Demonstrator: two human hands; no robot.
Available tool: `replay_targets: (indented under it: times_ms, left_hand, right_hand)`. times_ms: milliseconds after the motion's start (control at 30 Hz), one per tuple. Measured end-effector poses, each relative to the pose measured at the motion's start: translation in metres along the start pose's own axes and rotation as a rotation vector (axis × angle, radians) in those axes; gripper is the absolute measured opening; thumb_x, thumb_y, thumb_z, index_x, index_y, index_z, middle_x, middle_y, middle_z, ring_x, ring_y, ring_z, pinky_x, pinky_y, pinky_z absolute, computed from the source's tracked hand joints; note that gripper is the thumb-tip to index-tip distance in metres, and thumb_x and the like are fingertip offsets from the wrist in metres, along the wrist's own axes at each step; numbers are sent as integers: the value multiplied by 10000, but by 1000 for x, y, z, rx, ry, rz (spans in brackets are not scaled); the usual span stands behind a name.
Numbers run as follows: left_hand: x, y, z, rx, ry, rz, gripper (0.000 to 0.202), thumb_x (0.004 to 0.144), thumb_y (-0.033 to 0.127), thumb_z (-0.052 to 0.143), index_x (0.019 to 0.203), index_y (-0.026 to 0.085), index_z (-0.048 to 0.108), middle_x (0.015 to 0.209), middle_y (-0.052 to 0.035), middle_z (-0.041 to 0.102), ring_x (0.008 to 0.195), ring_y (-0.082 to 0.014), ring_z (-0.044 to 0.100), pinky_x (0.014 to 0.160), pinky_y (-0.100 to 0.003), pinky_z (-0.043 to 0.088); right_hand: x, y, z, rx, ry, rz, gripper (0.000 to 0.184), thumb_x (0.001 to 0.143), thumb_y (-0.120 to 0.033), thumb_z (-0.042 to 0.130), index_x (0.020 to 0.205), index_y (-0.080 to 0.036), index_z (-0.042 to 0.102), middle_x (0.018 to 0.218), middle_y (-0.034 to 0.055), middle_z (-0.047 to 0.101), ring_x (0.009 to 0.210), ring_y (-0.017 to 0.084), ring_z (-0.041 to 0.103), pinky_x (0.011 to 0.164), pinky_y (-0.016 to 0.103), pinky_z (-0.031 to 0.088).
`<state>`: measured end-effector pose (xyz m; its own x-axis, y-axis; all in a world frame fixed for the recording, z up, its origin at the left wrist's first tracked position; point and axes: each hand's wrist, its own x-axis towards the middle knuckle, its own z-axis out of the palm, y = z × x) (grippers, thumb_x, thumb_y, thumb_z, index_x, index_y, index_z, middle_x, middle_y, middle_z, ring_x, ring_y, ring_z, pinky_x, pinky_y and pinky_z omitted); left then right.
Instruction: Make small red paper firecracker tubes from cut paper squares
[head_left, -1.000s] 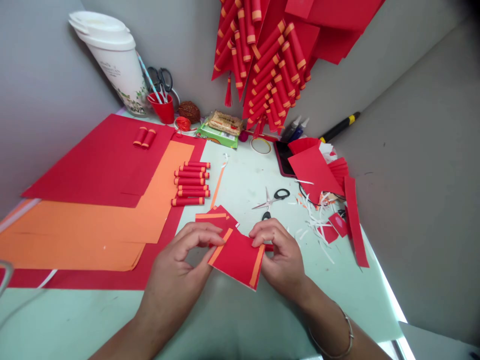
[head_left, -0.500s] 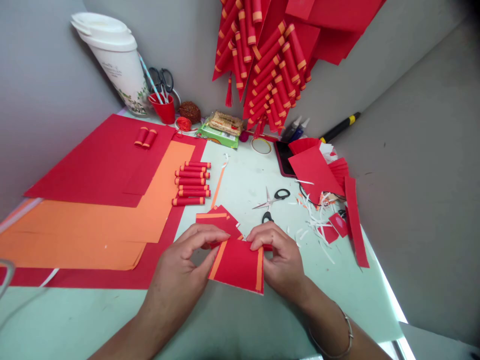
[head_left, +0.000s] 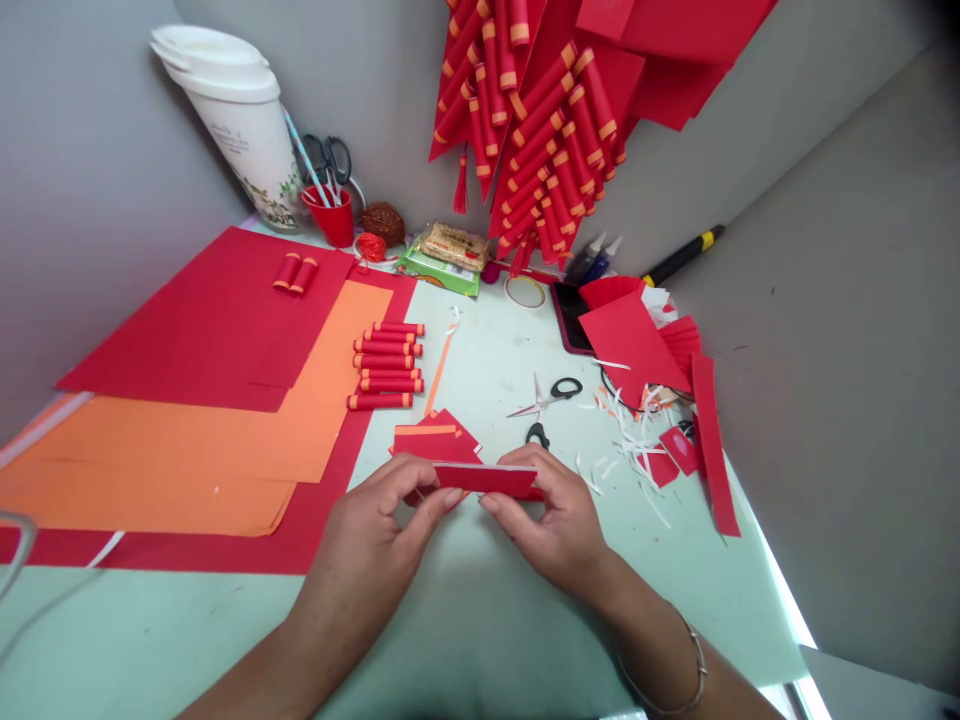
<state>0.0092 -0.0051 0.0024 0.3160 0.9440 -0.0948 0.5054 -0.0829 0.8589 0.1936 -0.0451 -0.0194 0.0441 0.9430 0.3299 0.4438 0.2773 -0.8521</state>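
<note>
Left of the table scissors [head_left: 538, 405] and farther back, a red cup [head_left: 335, 222] holds black-handled scissors [head_left: 340, 158] and a pale blue stick [head_left: 301, 147], beside a lidded white tumbler [head_left: 244, 150], contents hidden. Nearer than the table scissors, the left hand [head_left: 371, 528] and right hand [head_left: 561, 515], both half-curled, pinch a red card [head_left: 486, 480].

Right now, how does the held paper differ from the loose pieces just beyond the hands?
The held paper is up between the left hand and right hand; the loose pieces lie on the table. The held paper shows as a narrow band; the loose pieces show broader faces, one with an orange strip. Both are red.
</note>
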Motion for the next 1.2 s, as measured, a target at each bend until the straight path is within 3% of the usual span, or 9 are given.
replay_targets:
  times_ms: [233,467,600,833,1200]
  left_hand:
    - [0,0,0,10,24,-91,252,848,462,623,712,249,624,675,43,605,594,-157,531,557,-252,406]
    - [-2,0,0,-1,-79,-130,314,879,480,571,679,239,544,648,45,570,620,-162,536,555,-250,384]
    - [-2,1,-1,-45,-108,-186,316,867,503,585,694,240,550,660,48,586,638,-164,538,571,-250,384]
    - [3,4,-1,-189,-90,-263,297,818,532,634,767,241,599,659,57,575,654,-161,531,624,-250,394]
    - [0,1,-2,-55,-154,-220,336,881,521,530,690,244,533,604,55,567,595,-169,525,585,-270,363]
  right_hand:
    - [-1,0,0,5,-39,101,75,837,-222,702,910,-210,715,828,23,683,753,172,642,679,276,506]
    - [1,0,-3,162,-112,209,189,875,-250,648,1045,-225,727,966,40,721,862,190,661,732,282,529]
    - [0,1,-3,234,-139,343,204,887,-290,639,1056,-218,729,957,50,730,852,208,666,733,310,533]
    - [-1,1,-1,405,-138,474,198,875,-335,663,1009,-205,731,907,38,732,815,189,649,741,302,516]
    - [3,0,-2,506,-146,504,138,851,-334,681,910,-212,706,706,-23,636,693,139,602,673,249,495]
